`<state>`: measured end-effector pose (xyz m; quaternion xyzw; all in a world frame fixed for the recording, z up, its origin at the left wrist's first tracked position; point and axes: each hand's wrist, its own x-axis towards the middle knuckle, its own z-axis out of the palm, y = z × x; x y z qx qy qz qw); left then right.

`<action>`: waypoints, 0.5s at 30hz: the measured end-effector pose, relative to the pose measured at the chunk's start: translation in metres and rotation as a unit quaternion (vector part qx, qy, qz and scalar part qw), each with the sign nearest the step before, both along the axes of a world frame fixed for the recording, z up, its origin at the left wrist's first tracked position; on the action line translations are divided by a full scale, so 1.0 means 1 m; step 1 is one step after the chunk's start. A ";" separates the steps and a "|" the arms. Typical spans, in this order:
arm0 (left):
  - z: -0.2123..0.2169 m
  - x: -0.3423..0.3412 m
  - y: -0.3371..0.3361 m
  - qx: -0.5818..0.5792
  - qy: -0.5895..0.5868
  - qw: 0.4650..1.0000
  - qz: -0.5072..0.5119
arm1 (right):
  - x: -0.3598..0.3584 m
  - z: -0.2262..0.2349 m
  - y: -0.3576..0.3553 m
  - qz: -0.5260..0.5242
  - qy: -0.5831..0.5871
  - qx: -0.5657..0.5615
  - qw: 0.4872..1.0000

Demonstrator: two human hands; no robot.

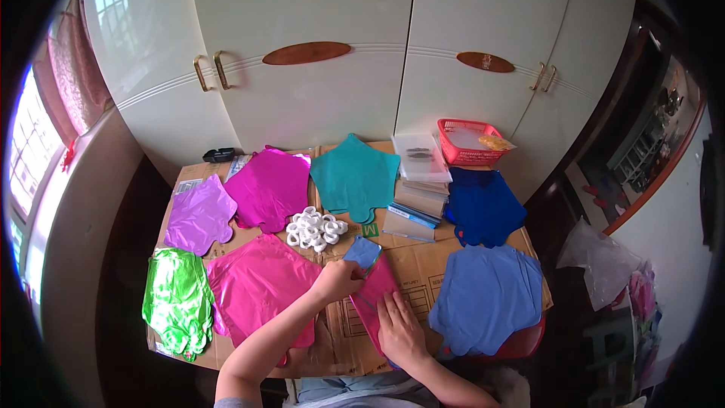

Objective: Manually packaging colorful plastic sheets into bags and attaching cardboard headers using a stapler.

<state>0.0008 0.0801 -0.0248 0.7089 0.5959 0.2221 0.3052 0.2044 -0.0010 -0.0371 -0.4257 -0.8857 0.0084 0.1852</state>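
Note:
A pink foil balloon (pixel 370 308), folded into a long narrow strip, lies slantwise on the cardboard in front of me. A small blue card (pixel 364 251) sits at its far end, partly covered by my fingers. My left hand (pixel 340 280) is closed in a pinch at the card's near edge, where it meets the foil; the fingertips are partly hidden. Flat on the strip's right side rests my right hand (pixel 401 326), fingers stretched out. Just beyond my left hand is a heap of white ribbon rolls (pixel 316 229).
Flat foil balloons surround me: green (pixel 178 301), large pink (pixel 260 287), lilac (pixel 199 215), magenta (pixel 272 187), teal (pixel 355 174), dark blue (pixel 485 208) and light blue (pixel 487 298). Stacked cards (pixel 414 215), a clear packet (pixel 420 157) and a red basket (pixel 461 153) stand toward the white cabinet (pixel 302 0).

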 end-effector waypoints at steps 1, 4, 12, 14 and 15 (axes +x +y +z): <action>0.001 0.000 0.000 0.000 -0.003 1.000 0.001 | 0.001 0.000 0.000 0.001 0.003 0.000 1.000; 0.000 0.000 0.001 0.006 -0.013 1.000 0.012 | 0.003 -0.002 0.000 0.003 0.011 0.000 1.000; -0.001 0.000 0.001 0.013 -0.030 0.999 0.000 | 0.033 0.016 -0.003 0.020 0.302 -0.211 0.930; 0.003 0.000 0.001 0.006 -0.033 0.999 0.004 | 0.052 0.023 0.001 -0.002 0.381 -0.269 0.885; 0.007 -0.001 -0.002 -0.011 -0.048 0.999 0.011 | 0.057 0.027 0.005 0.004 0.384 -0.226 0.895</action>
